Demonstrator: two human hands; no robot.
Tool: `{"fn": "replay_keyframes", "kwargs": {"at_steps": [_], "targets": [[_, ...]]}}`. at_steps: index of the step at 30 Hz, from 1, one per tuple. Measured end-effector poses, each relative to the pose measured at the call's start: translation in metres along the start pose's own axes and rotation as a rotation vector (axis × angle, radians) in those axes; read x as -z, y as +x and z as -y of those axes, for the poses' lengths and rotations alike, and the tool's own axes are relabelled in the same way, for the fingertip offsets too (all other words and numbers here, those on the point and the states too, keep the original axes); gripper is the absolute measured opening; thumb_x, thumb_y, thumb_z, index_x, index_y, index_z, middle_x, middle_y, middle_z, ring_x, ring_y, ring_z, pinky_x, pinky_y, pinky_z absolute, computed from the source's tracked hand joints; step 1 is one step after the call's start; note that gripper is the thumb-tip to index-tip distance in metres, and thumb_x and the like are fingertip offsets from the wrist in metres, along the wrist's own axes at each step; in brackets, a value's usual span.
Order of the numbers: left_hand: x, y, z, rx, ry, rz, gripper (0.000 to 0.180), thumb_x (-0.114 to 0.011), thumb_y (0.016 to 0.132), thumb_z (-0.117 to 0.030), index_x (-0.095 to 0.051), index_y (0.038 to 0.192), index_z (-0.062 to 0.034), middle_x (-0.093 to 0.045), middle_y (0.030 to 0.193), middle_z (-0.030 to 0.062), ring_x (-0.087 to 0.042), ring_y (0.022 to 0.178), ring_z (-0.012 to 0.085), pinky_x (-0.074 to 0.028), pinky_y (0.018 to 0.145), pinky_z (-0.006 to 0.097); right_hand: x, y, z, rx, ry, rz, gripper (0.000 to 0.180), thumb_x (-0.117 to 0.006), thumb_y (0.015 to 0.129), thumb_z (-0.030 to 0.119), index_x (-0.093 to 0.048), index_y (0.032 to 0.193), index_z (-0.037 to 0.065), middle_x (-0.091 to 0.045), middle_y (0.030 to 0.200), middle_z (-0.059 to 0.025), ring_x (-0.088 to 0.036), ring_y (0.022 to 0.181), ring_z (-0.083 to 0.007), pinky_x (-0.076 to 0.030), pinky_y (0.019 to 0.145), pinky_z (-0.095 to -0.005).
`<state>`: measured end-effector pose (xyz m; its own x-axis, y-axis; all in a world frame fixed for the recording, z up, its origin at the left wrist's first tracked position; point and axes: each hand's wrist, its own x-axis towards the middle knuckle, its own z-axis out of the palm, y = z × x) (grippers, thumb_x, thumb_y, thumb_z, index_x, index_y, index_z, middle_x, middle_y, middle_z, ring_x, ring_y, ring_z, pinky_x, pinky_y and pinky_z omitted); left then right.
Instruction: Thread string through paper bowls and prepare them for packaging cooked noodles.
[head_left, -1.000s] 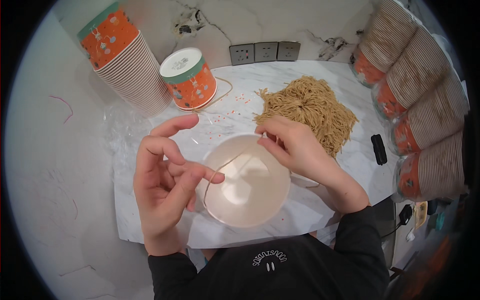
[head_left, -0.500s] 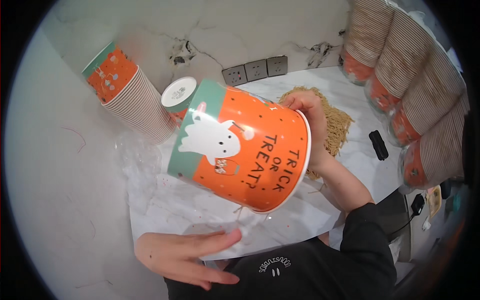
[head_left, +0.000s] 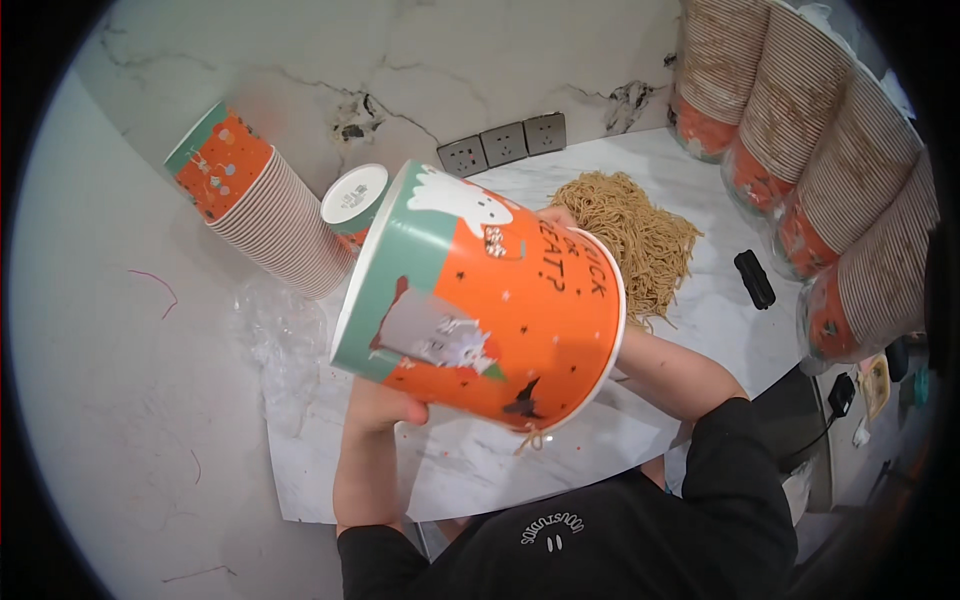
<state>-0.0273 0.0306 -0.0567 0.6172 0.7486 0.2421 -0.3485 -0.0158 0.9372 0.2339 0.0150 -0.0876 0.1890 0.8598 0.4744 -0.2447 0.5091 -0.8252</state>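
Note:
A large orange and green paper bucket (head_left: pixel 470 310) with a white ghost and other pictures is tilted on its side above the table. Its rolled white rim faces right, its green base end left. My right hand (head_left: pixel 558 216) grips it from behind near the rim; only some fingertips show over the far edge. Under the base end, my left hand (head_left: pixel 392 404) supports the bucket, its thumb visible and its other fingers hidden behind the wall. A small loop of tan cord (head_left: pixel 533 441) hangs at the rim's lower edge.
A heap of tan cords (head_left: pixel 630 240) and a black object (head_left: pixel 754 279) lie on the marble-patterned table (head_left: pixel 450 480). Nested buckets (head_left: pixel 275 215), an upturned bucket (head_left: pixel 355 195) and clear plastic wrap (head_left: pixel 280 340) are left. Several wrapped bucket stacks (head_left: pixel 810 130) line the right; sockets (head_left: pixel 503 145) are behind.
The bucket has turned in my hands, bringing the ghost up toward the far side and another picture into view. My left hand has moved from the open near side to beneath the base end.

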Motion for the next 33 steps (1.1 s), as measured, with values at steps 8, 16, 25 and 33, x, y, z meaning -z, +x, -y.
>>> {"fn": "replay_keyframes", "kwargs": {"at_steps": [8, 16, 25, 33], "targets": [[0.01, 0.012, -0.028, -0.129, 0.215, -0.021, 0.101, -0.097, 0.062, -0.022, -0.046, 0.144, 0.0065, -0.06, 0.137, 0.0186, -0.057, 0.126, 0.0262, -0.045, 0.105, 0.041, -0.006, 0.006, 0.014, -0.836, 0.567, 0.007, 0.041, -0.044, 0.106, 0.032, -0.055, 0.136, 0.006, -0.064, 0.131, -0.0092, -0.064, 0.117, -0.0209, -0.054, 0.099, -0.0353], [0.09, 0.1, -0.093, -0.275, 0.64, -0.297, 0.102, -0.094, 0.059, -0.004, -0.036, 0.143, -0.0043, -0.055, 0.133, 0.0126, -0.059, 0.12, 0.0227, -0.053, 0.097, 0.037, -0.04, 0.111, 0.015, -0.533, 0.441, 0.155, 0.059, -0.049, 0.1, 0.055, -0.046, 0.141, 0.012, -0.061, 0.098, -0.0026, -0.048, 0.058, -0.0111, -0.034, 0.05, -0.0247], [0.131, 0.166, -0.057, -0.373, 0.653, -0.368, 0.095, -0.088, 0.072, -0.006, -0.031, 0.148, -0.0038, -0.052, 0.137, 0.0138, -0.056, 0.124, 0.0229, -0.05, 0.102, 0.036, -0.059, 0.204, -0.081, -0.348, -0.109, 0.095, 0.06, -0.067, 0.092, 0.055, -0.061, 0.135, 0.014, -0.06, 0.104, 0.0063, -0.046, 0.08, -0.0072, -0.038, 0.06, -0.0226], [0.154, 0.164, 0.013, -0.122, 0.571, -0.323, 0.104, -0.089, 0.072, -0.009, -0.022, 0.151, -0.0034, -0.05, 0.138, 0.0165, -0.054, 0.127, 0.0256, -0.048, 0.107, 0.04, -0.035, 0.179, -0.141, -0.53, -0.317, 0.055, 0.056, -0.062, 0.096, 0.052, -0.07, 0.12, 0.002, -0.073, 0.107, -0.0072, -0.067, 0.094, -0.0154, -0.052, 0.084, -0.0309]]}}
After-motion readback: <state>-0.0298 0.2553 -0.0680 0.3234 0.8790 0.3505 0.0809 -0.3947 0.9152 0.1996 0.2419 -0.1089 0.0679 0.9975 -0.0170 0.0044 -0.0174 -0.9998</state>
